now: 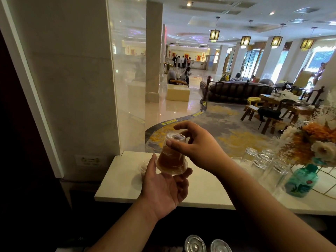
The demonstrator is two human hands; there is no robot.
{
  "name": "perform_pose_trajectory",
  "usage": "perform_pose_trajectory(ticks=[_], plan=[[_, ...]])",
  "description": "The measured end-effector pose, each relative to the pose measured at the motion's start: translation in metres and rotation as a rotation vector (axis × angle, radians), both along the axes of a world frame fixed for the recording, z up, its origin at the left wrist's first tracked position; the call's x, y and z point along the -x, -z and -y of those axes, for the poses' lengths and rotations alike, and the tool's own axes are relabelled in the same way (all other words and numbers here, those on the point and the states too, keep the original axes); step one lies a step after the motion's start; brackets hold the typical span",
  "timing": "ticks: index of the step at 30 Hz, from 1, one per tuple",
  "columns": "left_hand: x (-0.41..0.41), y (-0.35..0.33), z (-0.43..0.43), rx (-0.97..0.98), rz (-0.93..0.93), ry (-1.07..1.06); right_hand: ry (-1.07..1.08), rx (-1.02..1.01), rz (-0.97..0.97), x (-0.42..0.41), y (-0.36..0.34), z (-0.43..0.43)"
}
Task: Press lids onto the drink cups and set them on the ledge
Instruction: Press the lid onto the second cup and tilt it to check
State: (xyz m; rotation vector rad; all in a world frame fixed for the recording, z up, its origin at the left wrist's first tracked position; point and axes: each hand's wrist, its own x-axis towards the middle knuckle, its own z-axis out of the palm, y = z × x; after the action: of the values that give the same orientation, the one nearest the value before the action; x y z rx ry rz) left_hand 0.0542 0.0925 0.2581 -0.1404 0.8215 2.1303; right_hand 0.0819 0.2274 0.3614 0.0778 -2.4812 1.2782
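A clear plastic drink cup with brown liquid is held upside down above the white ledge, its lidded wide end facing down. My left hand cradles that lidded end from below, thumb up the left side and fingers curled under the rim. My right hand comes in from the right and pinches the cup's narrow base on top between thumb and fingers. A clear lid-like piece lies on the ledge behind my left thumb. Two more clear lidded tops show at the bottom edge.
Several upturned drinking glasses stand on the ledge's right part, beside a teal bottle and a flower arrangement. A marble pillar and a glass pane bound the ledge at left and back. Beyond lies a lobby.
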Motion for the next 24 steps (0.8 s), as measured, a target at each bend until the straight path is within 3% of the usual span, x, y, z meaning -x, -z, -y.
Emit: perform_pose_trajectory(ticks=[8,14,17,20,24], plan=[[0.003,0.0,-0.003,-0.03,-0.032,0.01,0.014,0.043,0.008,0.002,0.006,-0.005],[0.024,-0.011,0.0,0.14,-0.159,-0.007,0.027,0.354,0.018,-0.013,0.042,-0.03],[0.042,-0.014,-0.004,0.4,-0.396,-0.077,0.08,0.61,0.074,-0.016,0.083,-0.041],[0.055,-0.016,-0.012,0.767,-0.794,-0.084,0.201,0.823,0.188,-0.008,0.126,-0.042],[0.069,-0.007,-0.035,1.215,-1.304,0.11,0.187,1.114,0.4,0.01,0.163,-0.041]])
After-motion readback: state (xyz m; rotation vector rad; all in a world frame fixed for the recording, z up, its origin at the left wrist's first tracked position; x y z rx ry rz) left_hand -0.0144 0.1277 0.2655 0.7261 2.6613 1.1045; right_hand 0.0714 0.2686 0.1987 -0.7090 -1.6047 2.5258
